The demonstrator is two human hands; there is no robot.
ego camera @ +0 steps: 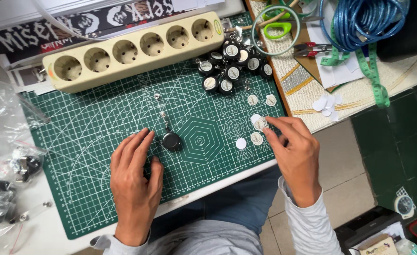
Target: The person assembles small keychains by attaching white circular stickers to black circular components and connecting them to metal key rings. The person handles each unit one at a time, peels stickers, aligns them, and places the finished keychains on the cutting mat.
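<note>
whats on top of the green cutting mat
On the cutting mat: a power strip, a black badge reel, a reel pile, round stickers and both hands. The mat under them is hidden.

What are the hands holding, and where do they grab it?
The right hand pinches a small round white sticker by its edge with the fingertips. The left hand holds nothing; its fingers rest on the green mat beside a black round reel.

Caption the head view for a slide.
Left hand steadies a black badge reel on a green cutting mat; right hand picks a round sticker.
</note>
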